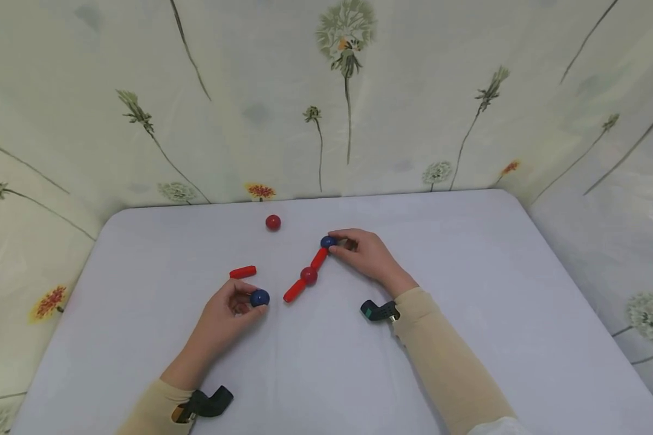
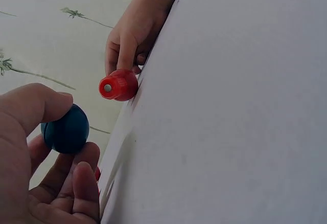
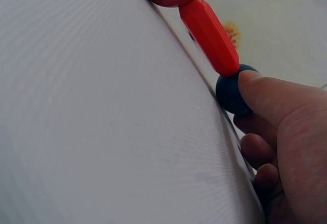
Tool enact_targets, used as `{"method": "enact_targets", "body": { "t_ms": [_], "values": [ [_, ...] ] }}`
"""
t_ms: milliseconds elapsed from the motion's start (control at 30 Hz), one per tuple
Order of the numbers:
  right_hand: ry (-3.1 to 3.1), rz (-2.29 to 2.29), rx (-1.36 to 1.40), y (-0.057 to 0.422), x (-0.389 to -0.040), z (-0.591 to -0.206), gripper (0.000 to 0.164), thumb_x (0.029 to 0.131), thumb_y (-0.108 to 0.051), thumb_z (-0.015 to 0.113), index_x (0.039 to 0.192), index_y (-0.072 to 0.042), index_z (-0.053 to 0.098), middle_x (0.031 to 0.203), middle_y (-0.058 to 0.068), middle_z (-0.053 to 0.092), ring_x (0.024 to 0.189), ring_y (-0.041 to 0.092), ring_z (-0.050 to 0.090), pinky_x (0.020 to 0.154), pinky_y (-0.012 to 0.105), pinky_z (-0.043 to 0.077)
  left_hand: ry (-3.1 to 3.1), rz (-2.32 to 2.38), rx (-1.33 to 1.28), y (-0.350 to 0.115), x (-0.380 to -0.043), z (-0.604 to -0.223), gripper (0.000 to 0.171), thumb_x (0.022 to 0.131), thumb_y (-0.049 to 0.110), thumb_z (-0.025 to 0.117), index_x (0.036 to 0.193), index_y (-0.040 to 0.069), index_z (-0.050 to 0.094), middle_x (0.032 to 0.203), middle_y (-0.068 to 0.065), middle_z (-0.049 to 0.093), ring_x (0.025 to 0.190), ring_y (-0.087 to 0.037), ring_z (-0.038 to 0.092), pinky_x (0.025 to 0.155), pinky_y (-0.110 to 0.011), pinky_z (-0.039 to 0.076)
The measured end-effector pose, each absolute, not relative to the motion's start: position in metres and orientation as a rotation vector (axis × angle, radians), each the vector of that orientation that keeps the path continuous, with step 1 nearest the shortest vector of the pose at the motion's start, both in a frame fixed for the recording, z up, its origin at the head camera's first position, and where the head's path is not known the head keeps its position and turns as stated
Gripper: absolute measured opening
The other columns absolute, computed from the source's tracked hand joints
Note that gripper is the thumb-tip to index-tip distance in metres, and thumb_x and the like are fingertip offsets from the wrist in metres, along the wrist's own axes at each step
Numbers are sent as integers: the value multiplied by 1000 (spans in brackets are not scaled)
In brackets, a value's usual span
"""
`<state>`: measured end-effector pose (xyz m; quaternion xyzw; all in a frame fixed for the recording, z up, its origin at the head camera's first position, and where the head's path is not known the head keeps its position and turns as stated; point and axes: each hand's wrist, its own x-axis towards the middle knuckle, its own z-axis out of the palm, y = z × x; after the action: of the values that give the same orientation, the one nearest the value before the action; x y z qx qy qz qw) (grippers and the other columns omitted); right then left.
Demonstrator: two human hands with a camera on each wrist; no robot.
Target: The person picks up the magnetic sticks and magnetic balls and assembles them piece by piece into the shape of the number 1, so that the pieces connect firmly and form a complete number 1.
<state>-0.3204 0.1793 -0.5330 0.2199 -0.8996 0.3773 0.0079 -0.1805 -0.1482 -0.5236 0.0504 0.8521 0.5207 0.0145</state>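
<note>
Between thumb and fingers my left hand point(image 1: 225, 314) pinches a blue ball point(image 1: 259, 298); the left wrist view shows this ball point(image 2: 66, 129) up close. My right hand point(image 1: 370, 257) pinches another blue ball point(image 1: 328, 242) at the far end of a joined chain. From that ball the chain runs toward me: a red rod point(image 1: 319, 258), a red ball point(image 1: 309, 276), then a second red rod point(image 1: 294, 291). The near rod's free end shows a round silvery tip point(image 2: 108, 88) in the left wrist view. A small gap separates the left blue ball from this rod.
A loose red rod point(image 1: 242, 272) lies just beyond my left hand. Another red ball point(image 1: 273, 223) sits near the back edge of the white table point(image 1: 441, 241). A flower-patterned curtain point(image 1: 283, 133) stands behind and at both sides.
</note>
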Motion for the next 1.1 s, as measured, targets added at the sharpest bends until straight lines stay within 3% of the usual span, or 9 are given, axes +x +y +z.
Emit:
{"method": "enact_targets", "body": {
  "t_ms": [300,633,1100],
  "values": [
    [-2802,1194,692,177,-318,-530,40,92,-43,70,128,-26,67,96,-10,66,82,11,57,72,33,49,2589,1682,151,-146,-175,-525,35,83,22,81,110,18,59,106,2,67,83,-17,65,75,-28,54],
    [-2814,1177,681,177,-319,-529,40,92,-42,70,128,-26,67,99,-10,66,83,11,57,74,32,49,2613,1607,204,-145,-177,-529,40,80,39,83,110,22,62,103,6,68,83,-11,67,78,-28,55],
    [-2820,1169,674,176,-319,-530,40,91,-42,70,128,-27,67,95,-10,65,82,12,56,72,32,49,2645,1571,245,-144,-177,-529,40,78,43,84,107,24,64,96,9,69,77,-11,66,72,-29,53]
  ]
}}
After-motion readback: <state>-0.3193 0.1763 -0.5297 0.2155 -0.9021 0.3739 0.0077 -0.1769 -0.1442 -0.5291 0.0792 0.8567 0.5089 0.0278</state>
